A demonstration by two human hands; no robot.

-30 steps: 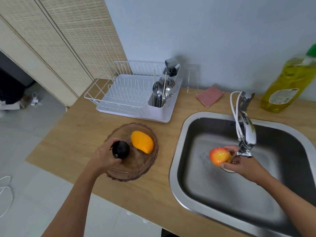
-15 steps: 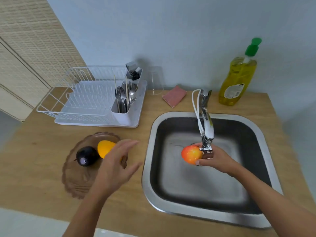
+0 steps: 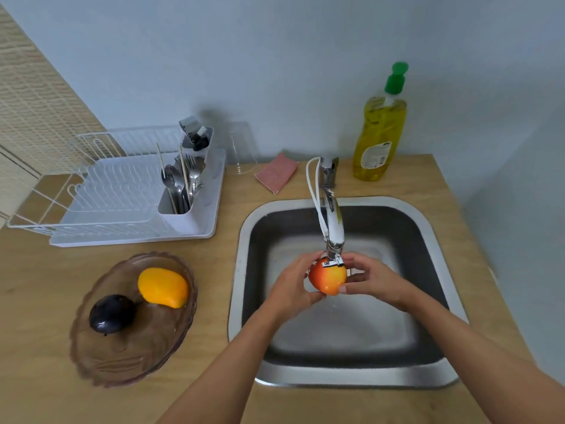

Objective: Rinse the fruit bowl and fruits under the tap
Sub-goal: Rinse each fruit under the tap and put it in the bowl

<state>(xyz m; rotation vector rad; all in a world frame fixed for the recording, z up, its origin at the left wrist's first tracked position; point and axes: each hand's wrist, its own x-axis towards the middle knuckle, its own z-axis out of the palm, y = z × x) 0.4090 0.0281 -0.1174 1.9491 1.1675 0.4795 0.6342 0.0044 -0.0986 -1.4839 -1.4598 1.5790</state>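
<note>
Both hands (image 3: 292,289) (image 3: 374,281) grip apple (image 3: 327,278) under tap (image 3: 333,231).

— Left hand (image 3: 290,289)?
— Lifted off the dark fruit (image 3: 111,313), swung out of the fruit bowl (image 3: 137,356) toward 3 o'clock, now cupping the apple (image 3: 328,280) from 9 o'clock.
— Apple?
— Shifted from 9 o'clock of the tap spout (image 3: 334,234) to directly beneath, gripped from 3 o'clock by the right hand (image 3: 374,281).
— Dark fruit?
— Left lying at 8 o'clock of the mango (image 3: 163,287).
</note>
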